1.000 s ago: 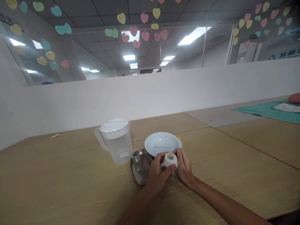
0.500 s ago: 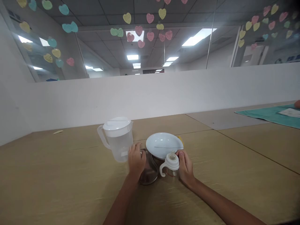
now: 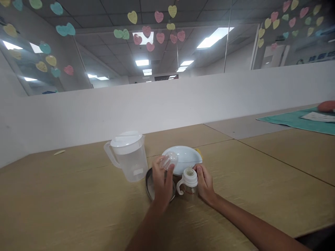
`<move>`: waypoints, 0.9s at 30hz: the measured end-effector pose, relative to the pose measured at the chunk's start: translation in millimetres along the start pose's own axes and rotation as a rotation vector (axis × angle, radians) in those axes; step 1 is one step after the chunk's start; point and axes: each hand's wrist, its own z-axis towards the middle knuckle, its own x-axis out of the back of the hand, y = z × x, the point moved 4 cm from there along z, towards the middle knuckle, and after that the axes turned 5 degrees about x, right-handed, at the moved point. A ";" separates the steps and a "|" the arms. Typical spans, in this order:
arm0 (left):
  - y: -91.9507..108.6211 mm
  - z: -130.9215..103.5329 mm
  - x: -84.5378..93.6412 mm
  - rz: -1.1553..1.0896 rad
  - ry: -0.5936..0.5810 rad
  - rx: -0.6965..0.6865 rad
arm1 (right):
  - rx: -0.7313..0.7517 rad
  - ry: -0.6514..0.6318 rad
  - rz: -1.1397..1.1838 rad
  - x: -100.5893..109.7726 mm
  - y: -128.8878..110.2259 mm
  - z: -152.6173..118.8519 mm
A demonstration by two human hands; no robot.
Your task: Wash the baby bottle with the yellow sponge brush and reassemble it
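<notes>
Between the fingers of my left hand [image 3: 162,181] is a clear domed bottle cap [image 3: 171,159], raised above a round metal tray [image 3: 149,184]. My right hand [image 3: 205,181] grips the side of a baby bottle [image 3: 190,177] with a white collar, a curved white handle and a pale nipple on top. The bottle is upright, its far side covered by my fingers. Behind both hands sits a white oval bowl [image 3: 184,153]. A lidded translucent pitcher [image 3: 131,157] stands to the left of the tray.
A small yellow thing [image 3: 199,152] shows behind the bowl's right edge. Far right lies a green cloth [image 3: 282,118] with a white sheet [image 3: 318,117] and a reddish object [image 3: 326,106] on it. A white wall [image 3: 117,111] borders the table's back.
My left hand has lifted from the metal tray with the clear cap in its fingers and moved right, towards the bottle. My right hand keeps its hold. The view has shifted slightly.
</notes>
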 end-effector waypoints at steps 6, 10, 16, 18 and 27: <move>14.0 -25.7 -30.2 -0.048 -0.144 -0.033 | 0.020 -0.019 -0.022 0.4 -7.5 1.5; 8.1 -24.2 -26.4 0.007 -0.185 0.031 | 0.005 -0.007 -0.035 1.0 -8.2 1.8; 10.2 -25.3 -24.8 0.010 -0.163 -0.012 | 0.029 -0.047 -0.037 -0.7 -11.0 1.7; 13.6 -27.2 -26.1 -0.008 -0.151 -0.038 | 0.037 -0.051 -0.044 -1.1 -11.3 1.6; 8.6 -34.4 -33.2 0.009 -0.220 -0.142 | 0.120 -0.077 -0.124 0.0 -15.0 0.5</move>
